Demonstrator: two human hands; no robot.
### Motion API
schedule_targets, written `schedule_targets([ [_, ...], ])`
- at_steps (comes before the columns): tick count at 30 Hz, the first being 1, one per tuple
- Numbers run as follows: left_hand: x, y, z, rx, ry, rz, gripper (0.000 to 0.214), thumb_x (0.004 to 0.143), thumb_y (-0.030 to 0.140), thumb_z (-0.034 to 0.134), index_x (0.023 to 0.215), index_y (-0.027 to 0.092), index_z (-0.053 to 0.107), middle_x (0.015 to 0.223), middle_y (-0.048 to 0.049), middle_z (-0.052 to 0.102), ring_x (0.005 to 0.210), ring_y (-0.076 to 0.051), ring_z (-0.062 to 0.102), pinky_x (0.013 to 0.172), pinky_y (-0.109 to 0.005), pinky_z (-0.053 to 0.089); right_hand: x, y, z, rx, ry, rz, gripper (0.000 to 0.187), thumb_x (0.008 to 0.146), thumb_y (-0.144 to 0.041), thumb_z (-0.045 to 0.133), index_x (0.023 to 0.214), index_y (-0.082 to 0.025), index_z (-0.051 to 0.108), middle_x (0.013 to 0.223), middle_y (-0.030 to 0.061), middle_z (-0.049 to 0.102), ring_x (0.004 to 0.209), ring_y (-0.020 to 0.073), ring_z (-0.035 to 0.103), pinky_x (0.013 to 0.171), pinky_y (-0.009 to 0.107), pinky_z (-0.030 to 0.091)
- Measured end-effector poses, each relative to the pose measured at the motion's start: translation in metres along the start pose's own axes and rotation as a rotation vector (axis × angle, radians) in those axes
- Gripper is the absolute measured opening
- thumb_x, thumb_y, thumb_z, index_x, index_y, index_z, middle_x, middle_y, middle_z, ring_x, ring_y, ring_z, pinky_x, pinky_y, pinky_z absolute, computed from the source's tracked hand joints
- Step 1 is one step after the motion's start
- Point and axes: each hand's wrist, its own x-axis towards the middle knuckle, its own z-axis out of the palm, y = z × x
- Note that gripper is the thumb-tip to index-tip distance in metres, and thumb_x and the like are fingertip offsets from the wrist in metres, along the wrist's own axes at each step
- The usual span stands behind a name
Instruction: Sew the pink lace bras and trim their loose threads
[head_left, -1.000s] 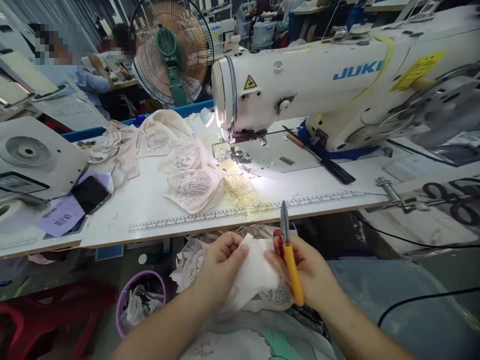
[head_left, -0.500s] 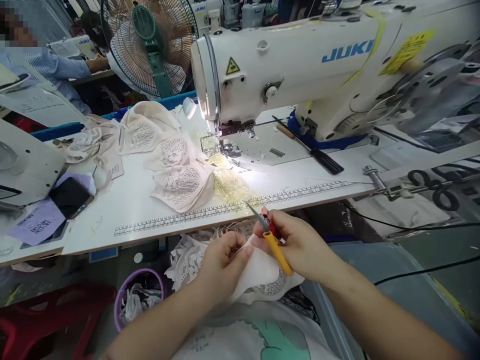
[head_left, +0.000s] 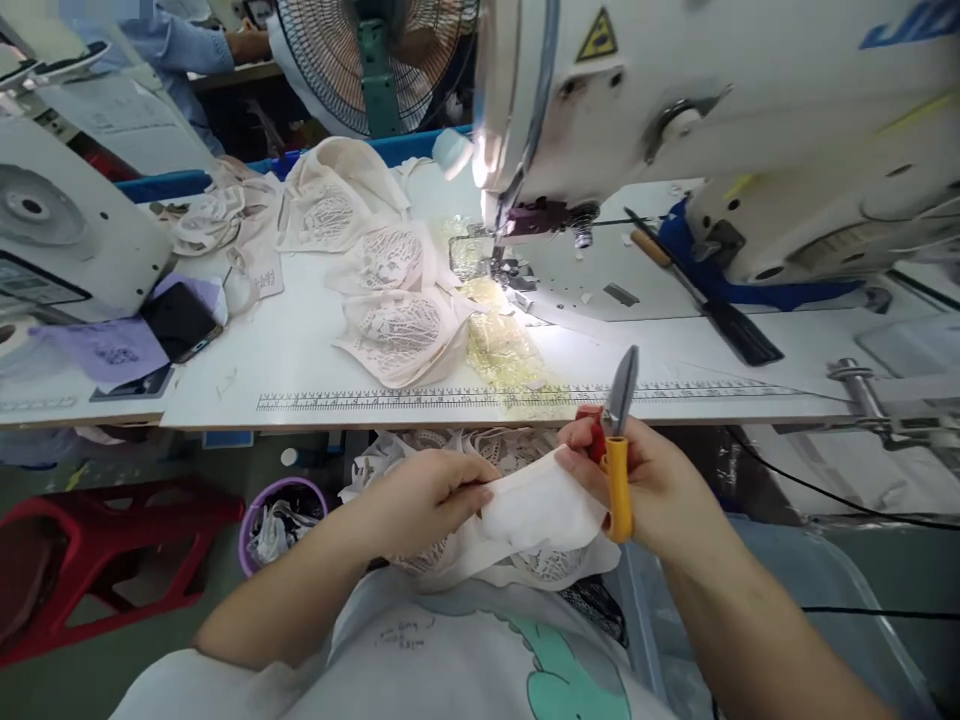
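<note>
My left hand (head_left: pixel 429 505) pinches one end of the top edge of a white lace bra (head_left: pixel 536 515) over my lap. The other end of that edge is between the thumb and fingers of my right hand (head_left: pixel 651 470), which also has scissors (head_left: pixel 619 395) tucked in its grip. One scissor handle is yellow, the other red, and the blades point upward, seemingly closed. The bra's smooth inner side faces me between the hands, with lace cups hanging below. More white lace pieces lie behind it, partly hidden under the table edge.
A lit sewing machine (head_left: pixel 675 110) stands on the white table, a printed ruler (head_left: pixel 420 398) along its front edge. Finished-looking lace bras (head_left: pixel 401 325) lie left of the needle. A screwdriver (head_left: pixel 739 325), a phone (head_left: pixel 180 320), a purple bin (head_left: pixel 255 540), a red stool (head_left: pixel 150 500) and a fan (head_left: pixel 375 60) surround the workplace.
My hands have moved apart, and the bra edge between them is now stretched out. The scissors have turned from leaning left to nearly upright. The whole view has shifted with my head.
</note>
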Motion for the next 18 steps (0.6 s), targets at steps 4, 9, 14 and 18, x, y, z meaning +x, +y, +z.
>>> schedule_targets([
  [4,0.004,-0.004,-0.004,-0.243,-0.082,-0.127,0.025,0.086,0.023,0.043,0.089,0.015,0.066,0.062,-0.0007,0.056,0.047,-0.009,0.045,0.046,-0.018,0.038,0.001,-0.002,-0.004,0.018,-0.015,0.001,0.024,0.073,-0.04,0.068,0.072,-0.023,0.051,0.069,-0.0001,0.049,0.055,0.013,0.045,0.043,0.024,0.038],
  [9,0.006,-0.009,-0.004,-0.34,-0.106,-0.089,0.027,0.086,0.03,0.047,0.092,0.016,0.069,0.067,-0.0023,0.058,0.05,-0.009,0.047,0.046,-0.018,0.04,0.0,-0.003,-0.01,-0.057,0.023,-0.089,0.018,0.073,-0.032,0.067,0.072,-0.024,0.051,0.075,0.0022,0.051,0.075,0.0191,0.052,0.057,0.029,0.043],
  [14,0.004,-0.001,-0.003,-0.114,-0.042,0.083,0.017,0.078,0.025,0.059,0.089,0.016,0.069,0.081,-0.0049,0.066,0.069,-0.016,0.059,0.059,-0.021,0.044,-0.002,0.002,-0.012,-0.039,0.049,-0.076,0.018,0.073,-0.031,0.068,0.072,-0.024,0.051,0.078,0.0037,0.052,0.087,0.023,0.052,0.067,0.034,0.045],
  [18,0.004,0.002,0.0,0.049,0.024,0.112,0.012,0.078,0.017,0.056,0.078,0.017,0.068,0.079,-0.0039,0.067,0.072,-0.016,0.06,0.065,-0.023,0.044,-0.002,0.007,-0.014,-0.023,0.045,-0.085,0.016,0.075,-0.03,0.067,0.074,-0.024,0.051,0.081,0.0036,0.053,0.092,0.0228,0.051,0.07,0.033,0.045],
])
